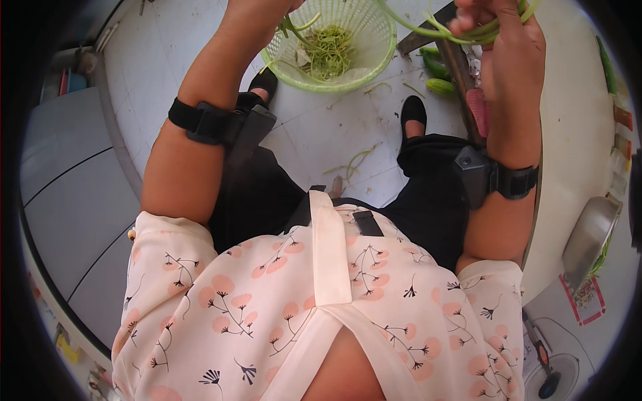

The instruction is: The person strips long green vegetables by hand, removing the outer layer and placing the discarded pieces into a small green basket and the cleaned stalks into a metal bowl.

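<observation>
My right hand (503, 40) is at the top right, closed round a looped bunch of long green stems (478, 33). At the top edge my left hand (271, 10) is partly cut off by the picture. Green stems (291, 27) hang from its closed fingers, over the rim of a pale green plastic basket (382, 57). Inside the basket lies a heap of short green stem pieces (331, 53). The basket stands on the floor in front of my feet.
Loose stem scraps (358, 162) lie on the tiled floor (314, 130) between my feet. Green cucumber-like vegetables (440, 87) lie by a dark wooden leg (458, 73). A pale tabletop (568, 134) is at right, with a metal pan (588, 237). Grey cabinets (67, 180) stand at left.
</observation>
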`<state>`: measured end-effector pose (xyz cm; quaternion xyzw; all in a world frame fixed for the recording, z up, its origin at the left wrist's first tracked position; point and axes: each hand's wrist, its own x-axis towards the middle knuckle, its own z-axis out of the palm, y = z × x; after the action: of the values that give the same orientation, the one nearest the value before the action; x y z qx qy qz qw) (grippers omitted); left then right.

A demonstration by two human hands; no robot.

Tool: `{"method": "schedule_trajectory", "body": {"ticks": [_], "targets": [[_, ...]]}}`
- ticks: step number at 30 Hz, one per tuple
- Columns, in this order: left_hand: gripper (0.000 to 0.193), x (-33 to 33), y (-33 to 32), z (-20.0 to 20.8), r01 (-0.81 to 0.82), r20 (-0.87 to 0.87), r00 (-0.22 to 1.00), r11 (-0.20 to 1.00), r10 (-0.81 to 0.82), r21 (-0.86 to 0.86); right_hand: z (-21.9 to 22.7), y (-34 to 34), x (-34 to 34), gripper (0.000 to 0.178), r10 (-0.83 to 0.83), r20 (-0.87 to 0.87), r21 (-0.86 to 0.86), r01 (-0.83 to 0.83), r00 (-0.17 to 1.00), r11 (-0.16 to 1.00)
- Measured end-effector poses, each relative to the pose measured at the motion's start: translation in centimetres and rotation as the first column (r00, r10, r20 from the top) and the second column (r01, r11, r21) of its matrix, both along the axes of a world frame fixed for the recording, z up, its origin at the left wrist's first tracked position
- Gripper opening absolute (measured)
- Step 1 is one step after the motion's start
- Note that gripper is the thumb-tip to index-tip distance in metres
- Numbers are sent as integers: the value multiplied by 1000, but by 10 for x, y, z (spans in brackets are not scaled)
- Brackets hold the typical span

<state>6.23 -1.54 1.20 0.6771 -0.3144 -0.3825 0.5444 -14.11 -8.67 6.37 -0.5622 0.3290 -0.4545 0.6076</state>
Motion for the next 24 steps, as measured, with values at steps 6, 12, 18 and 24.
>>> {"method": "schedule_trajectory", "body": {"ticks": [6,12,18,24], "targets": [[34,0,20,13,110,-234,955,952,-180,-286,-5,-6,-2,17,207,-33,73,-205,978,976],[32,0,27,12,260,-181,930,919,-321,-295,-9,17,37,16,307,-90,287,-270,948,919],[25,-11,28,25,285,-165,928,922,-334,-260,-20,18,44,17,314,189,347,-362,931,865],[19,-9,29,18,197,-124,968,967,-217,-159,-29,5,45,14,174,185,391,-235,967,890]]}}
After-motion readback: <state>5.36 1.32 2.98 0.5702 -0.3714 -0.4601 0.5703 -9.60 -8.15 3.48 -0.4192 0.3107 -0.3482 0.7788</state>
